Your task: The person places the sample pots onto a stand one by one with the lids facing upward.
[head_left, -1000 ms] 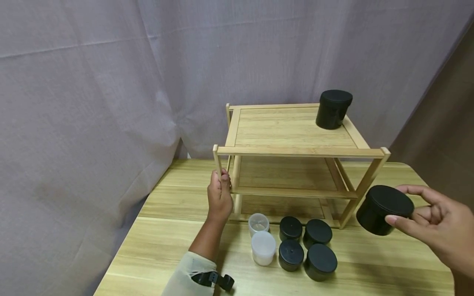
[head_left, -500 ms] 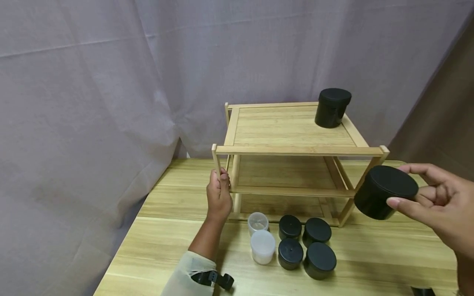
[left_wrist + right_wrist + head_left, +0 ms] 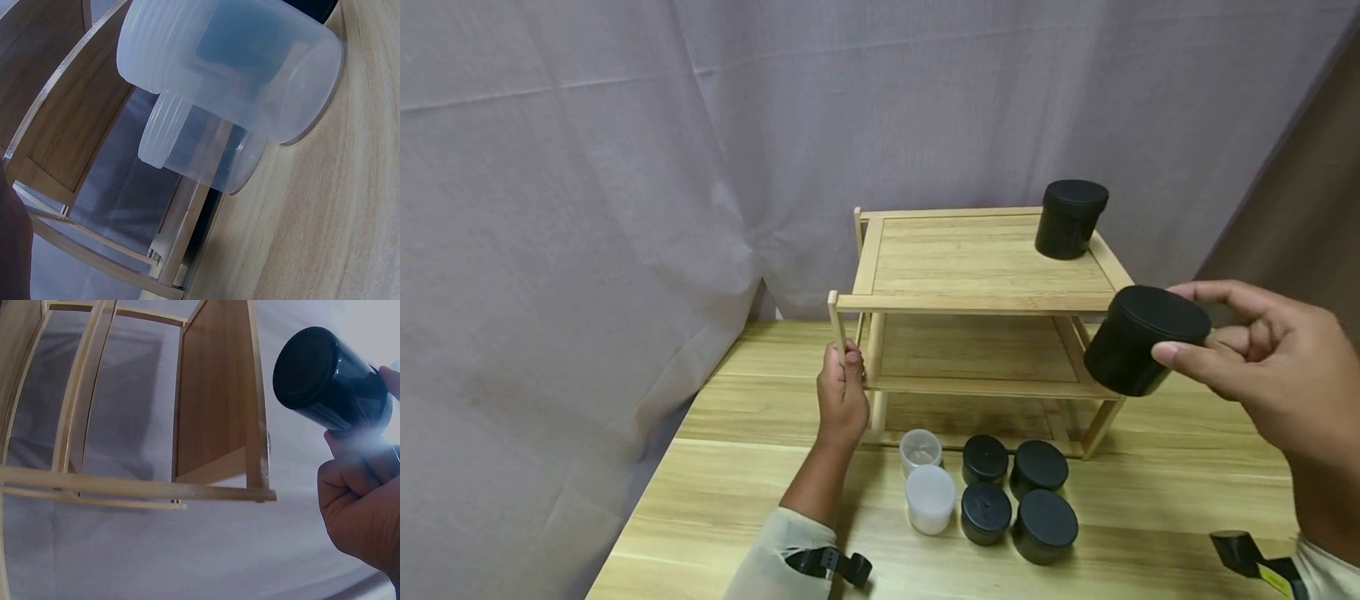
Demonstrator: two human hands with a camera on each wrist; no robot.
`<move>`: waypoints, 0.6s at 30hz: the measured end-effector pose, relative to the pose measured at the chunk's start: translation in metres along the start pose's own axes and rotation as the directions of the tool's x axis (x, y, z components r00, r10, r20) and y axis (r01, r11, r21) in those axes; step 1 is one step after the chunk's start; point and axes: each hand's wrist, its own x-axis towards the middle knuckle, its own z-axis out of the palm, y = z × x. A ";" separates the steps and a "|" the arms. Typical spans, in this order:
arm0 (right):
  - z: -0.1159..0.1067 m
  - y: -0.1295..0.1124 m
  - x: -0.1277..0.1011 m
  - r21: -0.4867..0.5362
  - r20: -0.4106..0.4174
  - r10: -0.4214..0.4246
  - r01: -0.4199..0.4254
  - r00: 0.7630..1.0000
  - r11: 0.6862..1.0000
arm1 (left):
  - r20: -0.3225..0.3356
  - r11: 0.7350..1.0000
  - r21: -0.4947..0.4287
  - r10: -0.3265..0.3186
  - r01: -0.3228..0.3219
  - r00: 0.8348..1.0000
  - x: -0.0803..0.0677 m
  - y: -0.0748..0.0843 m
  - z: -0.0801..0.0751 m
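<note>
In the head view my right hand (image 3: 1277, 358) pinches a black lidded jar (image 3: 1146, 342) between thumb and fingers, held upright in the air before the rack's front right corner. The right wrist view shows that jar (image 3: 334, 381) from below, off the table and beside the top shelf. My left hand (image 3: 842, 392) grips the front left post of the three-tier wooden rack (image 3: 970, 304). Another black jar (image 3: 1071, 218) stands at the back right of the top shelf.
In front of the rack stand two translucent jars (image 3: 930, 500) and several black jars (image 3: 1045, 527) in close rows on the wooden table (image 3: 760, 467). The left wrist view has the translucent jars (image 3: 237, 62) up close. A grey curtain (image 3: 625, 167) hangs behind.
My right hand has raised the black jar from low beside the rack and brought it slightly left, near top-shelf height. The left hand keeps its grip on the post.
</note>
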 end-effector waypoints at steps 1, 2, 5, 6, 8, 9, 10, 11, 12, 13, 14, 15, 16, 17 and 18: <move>0.000 -0.002 0.004 0.007 0.019 0.015 -0.016 1.000 1.000 | 0.000 1.000 0.002 -0.001 0.001 1.000 0.000 0.000 0.000; 0.000 -0.004 0.008 0.018 0.041 0.036 -0.037 0.999 0.999 | 0.000 1.000 0.004 -0.002 0.002 1.000 0.000 0.000 0.000; 0.001 -0.008 0.019 0.044 0.089 0.068 -0.072 0.994 0.996 | 0.002 1.000 0.008 -0.004 0.004 1.000 0.000 0.000 -0.001; 0.001 -0.008 0.023 0.047 0.100 0.073 -0.078 0.992 0.996 | 0.003 1.000 0.007 -0.005 0.005 1.000 0.000 0.000 -0.001; 0.002 -0.009 0.029 0.054 0.111 0.073 -0.079 0.991 0.995 | 0.005 1.000 0.005 -0.007 0.007 1.000 0.000 0.000 -0.001; 0.003 -0.010 0.032 0.047 0.111 0.069 -0.075 0.991 0.996 | 0.006 1.000 0.004 -0.007 0.007 1.000 0.000 0.000 -0.001; 0.003 -0.010 0.035 0.045 0.106 0.067 -0.072 0.992 0.996 | 0.006 1.000 0.004 -0.009 0.009 1.000 0.000 0.000 -0.001; 0.004 -0.011 0.037 0.040 0.100 0.075 -0.080 0.992 0.996 | 0.006 1.000 0.003 -0.010 0.010 1.000 0.000 0.000 0.000; 0.004 -0.012 0.040 0.039 0.096 0.080 -0.084 0.992 0.996 | 0.005 1.000 0.002 -0.011 0.011 1.000 0.000 0.001 0.000; 0.005 -0.013 0.042 0.038 0.088 0.081 -0.084 0.993 0.996 | 0.005 1.000 0.001 -0.011 0.011 1.000 0.000 0.001 0.000; 0.005 -0.015 0.045 0.047 0.080 0.085 -0.089 0.993 0.995 | 0.005 1.000 0.002 -0.012 0.012 1.000 0.000 0.001 0.000; 0.005 -0.016 0.048 0.047 0.071 0.094 -0.097 0.993 0.994 | 0.004 1.000 0.003 -0.009 0.009 1.000 0.000 0.001 0.000; 0.005 -0.018 0.050 0.059 0.069 0.096 -0.100 0.993 0.993 | 0.003 1.000 0.004 -0.010 0.010 1.000 0.000 0.001 0.000; 0.005 -0.019 0.053 0.061 0.066 0.096 -0.100 0.993 0.993 | 0.003 1.000 0.005 -0.007 0.006 1.000 0.000 0.001 0.001; 0.004 -0.021 0.056 0.066 0.064 0.091 -0.095 0.994 0.993 | 0.004 1.000 0.005 -0.006 0.006 1.000 0.000 0.001 0.001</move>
